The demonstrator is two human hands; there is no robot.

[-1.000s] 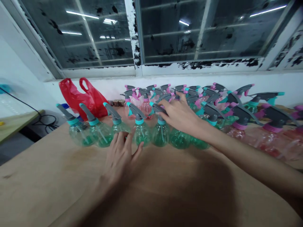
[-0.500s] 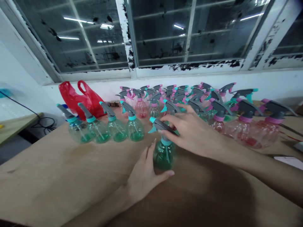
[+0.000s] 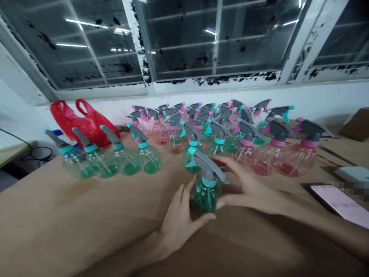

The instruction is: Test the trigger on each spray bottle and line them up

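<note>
A green spray bottle (image 3: 205, 192) with a grey trigger head and teal collar stands upright on the wooden table (image 3: 86, 215), apart from the others. My left hand (image 3: 180, 219) cups its left side and base, fingers wrapped round it. From the right, my right hand (image 3: 253, 188) holds its body just under the trigger. Behind it stand several more green spray bottles (image 3: 144, 154) in a row and a crowd of pink spray bottles (image 3: 273, 154).
A red plastic bag (image 3: 77, 119) lies at the back left by the wall. A phone (image 3: 337, 200) with a lit screen lies at the right. A white box (image 3: 353, 173) and a cardboard box (image 3: 357, 125) sit farther right. Windows run along the back.
My right hand pulled one green bottle out of the row toward me. My left hand closed round its base. Both hands now hold it nearer the table's front.
</note>
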